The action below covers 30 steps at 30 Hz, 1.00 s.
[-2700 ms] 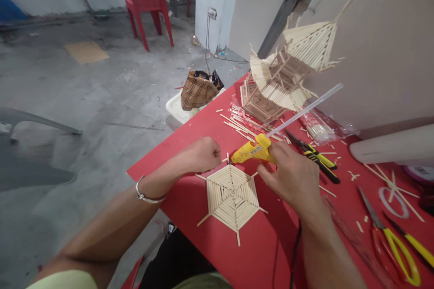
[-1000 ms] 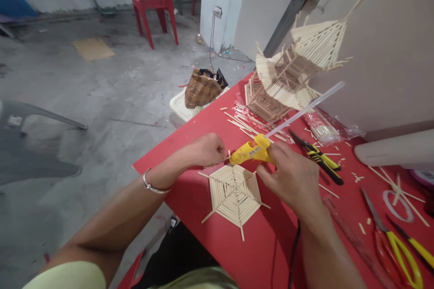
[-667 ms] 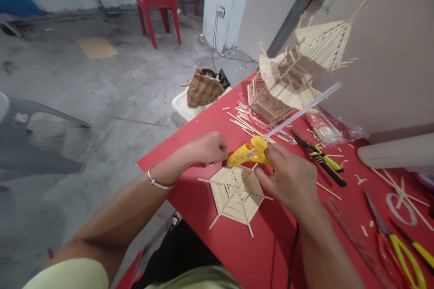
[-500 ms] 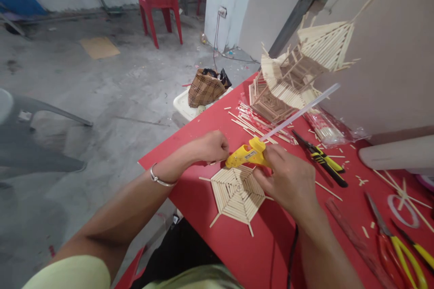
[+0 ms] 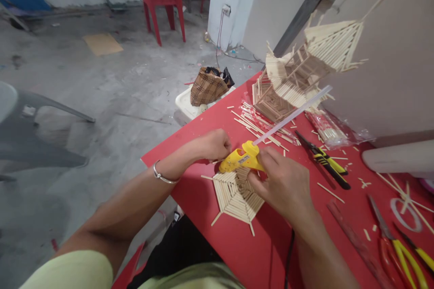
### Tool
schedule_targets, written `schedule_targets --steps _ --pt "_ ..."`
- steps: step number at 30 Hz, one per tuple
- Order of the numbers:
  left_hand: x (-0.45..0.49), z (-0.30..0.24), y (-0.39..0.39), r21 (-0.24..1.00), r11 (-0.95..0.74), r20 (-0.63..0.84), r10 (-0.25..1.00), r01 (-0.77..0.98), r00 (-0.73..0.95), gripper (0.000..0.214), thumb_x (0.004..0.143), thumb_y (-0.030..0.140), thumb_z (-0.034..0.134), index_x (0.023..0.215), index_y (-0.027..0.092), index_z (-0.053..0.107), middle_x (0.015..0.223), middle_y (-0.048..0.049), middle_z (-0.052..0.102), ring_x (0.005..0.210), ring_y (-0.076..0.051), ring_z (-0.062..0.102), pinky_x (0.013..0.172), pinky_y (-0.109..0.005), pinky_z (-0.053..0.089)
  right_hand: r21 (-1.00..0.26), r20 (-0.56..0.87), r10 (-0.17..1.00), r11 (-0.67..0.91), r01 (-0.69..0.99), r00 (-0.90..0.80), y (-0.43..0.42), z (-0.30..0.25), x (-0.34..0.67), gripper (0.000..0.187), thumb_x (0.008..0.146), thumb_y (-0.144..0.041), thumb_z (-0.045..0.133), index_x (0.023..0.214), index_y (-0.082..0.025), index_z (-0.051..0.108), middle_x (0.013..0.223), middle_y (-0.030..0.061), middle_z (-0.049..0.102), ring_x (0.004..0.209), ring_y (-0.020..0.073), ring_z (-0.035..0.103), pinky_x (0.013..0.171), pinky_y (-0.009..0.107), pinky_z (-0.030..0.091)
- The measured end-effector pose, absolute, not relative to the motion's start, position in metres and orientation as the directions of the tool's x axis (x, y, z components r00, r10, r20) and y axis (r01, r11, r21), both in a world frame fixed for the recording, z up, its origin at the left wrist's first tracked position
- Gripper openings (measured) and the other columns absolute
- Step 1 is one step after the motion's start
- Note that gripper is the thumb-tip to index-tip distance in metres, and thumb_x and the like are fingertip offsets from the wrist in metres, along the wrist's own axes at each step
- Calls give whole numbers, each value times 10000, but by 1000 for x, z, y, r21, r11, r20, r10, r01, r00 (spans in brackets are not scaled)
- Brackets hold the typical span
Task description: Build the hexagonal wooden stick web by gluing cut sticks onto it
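My right hand (image 5: 286,180) is wrapped around a yellow hot glue gun (image 5: 239,158), with a long clear glue stick (image 5: 291,115) jutting from its back. The gun's nozzle end points left, over the far edge of a web-shaped panel of wooden sticks (image 5: 233,201) lying flat on the red table. Beside the nozzle, my left hand (image 5: 215,144) is closed, fingers curled down. A small pale bit shows under those fingers; what they pinch is mostly hidden. Part of the panel's right side is covered by my right hand.
A pagoda-like stick model (image 5: 298,67) stands at the table's back. Loose sticks (image 5: 257,128), black-and-yellow pliers (image 5: 322,160), red-and-yellow pliers (image 5: 389,239) and a tape ring (image 5: 405,214) lie to the right. A plaid bag (image 5: 208,88) sits beyond the table's left edge.
The glue gun has shifted slightly left and down with my right hand, its nozzle nearer the panel's upper left edge. My left hand stays closed beside it. The view has shifted a little.
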State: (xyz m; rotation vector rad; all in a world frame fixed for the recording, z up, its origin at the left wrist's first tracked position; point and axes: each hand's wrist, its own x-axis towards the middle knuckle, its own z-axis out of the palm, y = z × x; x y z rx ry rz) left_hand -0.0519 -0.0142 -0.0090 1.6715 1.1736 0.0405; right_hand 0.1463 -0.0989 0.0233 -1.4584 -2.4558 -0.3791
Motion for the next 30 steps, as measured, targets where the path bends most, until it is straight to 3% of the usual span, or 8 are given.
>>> schedule_targets --steps 6,14,30 --pt "-52 -12 -14 765 50 -486 698 642 525 125 697 117 548 598 168 606 363 32 453 356 -124 457 415 -230 338 83 341 803 491 867 -488 -102 25 142 157 849 -256 531 904 -177 656 728 -2 616 581 139 491 547 295 240" --pt "-52 -4 -15 758 82 -514 686 647 516 108 677 95 577 605 161 621 398 30 477 372 -113 457 413 -227 331 89 321 790 524 847 -522 -105 23 137 230 862 -250 536 1037 -170 662 808 23 666 635 157 533 572 302 273" --pt "-53 -7 -15 764 52 -490 696 644 525 122 689 114 568 588 162 618 364 30 457 357 -109 449 408 -223 316 119 363 787 491 863 -498 -103 26 137 147 838 -213 520 888 -177 653 703 0 598 572 131 460 546 306 221"
